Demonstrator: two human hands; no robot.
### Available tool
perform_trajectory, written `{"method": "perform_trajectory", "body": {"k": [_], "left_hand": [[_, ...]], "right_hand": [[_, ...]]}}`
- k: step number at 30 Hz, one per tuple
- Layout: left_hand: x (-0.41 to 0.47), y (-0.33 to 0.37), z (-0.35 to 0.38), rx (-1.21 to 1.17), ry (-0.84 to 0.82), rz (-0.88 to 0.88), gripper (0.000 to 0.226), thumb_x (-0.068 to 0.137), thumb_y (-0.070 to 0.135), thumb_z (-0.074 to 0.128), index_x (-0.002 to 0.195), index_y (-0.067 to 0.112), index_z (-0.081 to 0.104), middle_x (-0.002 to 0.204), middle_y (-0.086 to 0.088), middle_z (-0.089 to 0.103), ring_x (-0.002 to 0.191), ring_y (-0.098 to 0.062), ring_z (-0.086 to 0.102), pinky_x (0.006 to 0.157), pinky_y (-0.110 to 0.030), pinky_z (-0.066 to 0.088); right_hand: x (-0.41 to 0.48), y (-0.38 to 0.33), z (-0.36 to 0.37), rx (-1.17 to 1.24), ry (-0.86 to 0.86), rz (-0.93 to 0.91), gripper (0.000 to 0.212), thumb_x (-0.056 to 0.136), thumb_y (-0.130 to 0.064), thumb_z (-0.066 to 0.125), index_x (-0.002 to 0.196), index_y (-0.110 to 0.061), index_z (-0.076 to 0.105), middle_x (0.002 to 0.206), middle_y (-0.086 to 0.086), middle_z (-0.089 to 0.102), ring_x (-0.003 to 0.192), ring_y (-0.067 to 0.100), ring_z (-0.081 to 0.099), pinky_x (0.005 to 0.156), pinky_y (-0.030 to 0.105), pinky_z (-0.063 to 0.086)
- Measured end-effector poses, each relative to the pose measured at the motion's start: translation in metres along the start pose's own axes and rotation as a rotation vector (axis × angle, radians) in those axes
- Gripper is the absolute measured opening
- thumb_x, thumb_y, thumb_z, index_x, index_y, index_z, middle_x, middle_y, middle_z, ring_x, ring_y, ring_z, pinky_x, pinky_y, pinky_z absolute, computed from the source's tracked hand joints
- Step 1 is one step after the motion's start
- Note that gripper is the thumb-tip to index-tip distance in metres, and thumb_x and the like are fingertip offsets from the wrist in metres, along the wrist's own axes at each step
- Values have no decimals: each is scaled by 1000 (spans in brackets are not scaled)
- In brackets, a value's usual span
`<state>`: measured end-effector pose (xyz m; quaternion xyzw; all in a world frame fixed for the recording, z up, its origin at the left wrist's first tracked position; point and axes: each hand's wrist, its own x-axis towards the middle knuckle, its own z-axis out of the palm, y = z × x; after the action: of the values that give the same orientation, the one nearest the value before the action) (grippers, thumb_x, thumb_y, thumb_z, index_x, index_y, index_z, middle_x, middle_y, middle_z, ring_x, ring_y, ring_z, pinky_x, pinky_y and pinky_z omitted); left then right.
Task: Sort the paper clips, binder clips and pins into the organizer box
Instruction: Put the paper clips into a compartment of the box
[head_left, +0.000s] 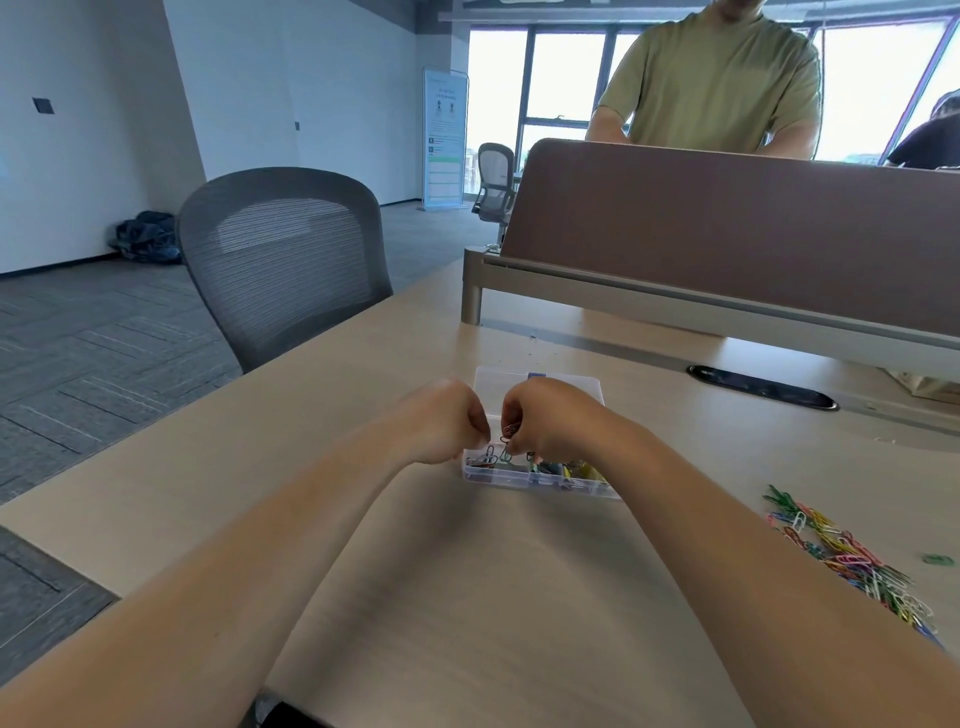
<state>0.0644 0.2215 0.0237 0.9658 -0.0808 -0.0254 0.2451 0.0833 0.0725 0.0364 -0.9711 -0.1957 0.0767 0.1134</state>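
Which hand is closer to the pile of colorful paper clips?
Right. The pile lies to the right of the organizer box. The right hand is over the box on that side; the left hand is beside it, farther.

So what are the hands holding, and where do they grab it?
The right hand pinches a few paper clips by their tops over the organizer box. Whether the left hand holds anything cannot be told.

Our right hand (545, 415) pinching a few linked clips (511, 432) over the clear organizer box (519, 480), our left hand (449, 421) curled close beside, its hold unclear, coloured paper clips (852, 561) piled on our desk (467, 597) near right
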Motion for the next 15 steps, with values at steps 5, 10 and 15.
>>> {"method": "perform_trajectory", "body": {"k": [5,10,15], "left_hand": [[2,3,6,20,-31,-9,23,85,12,60,100,15,78,89,-2,73,73,-18,62,59,-22,44],[4,2,8,44,-15,7,24,88,17,58,101,16,77,98,-8,74,80,-23,64,66,-26,45],[3,0,2,39,23,13,23,90,17,59,106,13,75,102,-3,72,70,-12,57,57,-19,40]], "right_hand": [[0,0,0,46,33,-16,21,84,-15,75,105,-12,72,97,5,72,79,19,70,77,30,56],[0,0,0,49,18,-27,17,83,-15,76,100,-12,72,91,5,73,73,17,72,76,31,58],[2,0,0,78,31,-27,21,84,-17,75,104,-13,70,91,1,70,70,13,69,76,29,58]]}}
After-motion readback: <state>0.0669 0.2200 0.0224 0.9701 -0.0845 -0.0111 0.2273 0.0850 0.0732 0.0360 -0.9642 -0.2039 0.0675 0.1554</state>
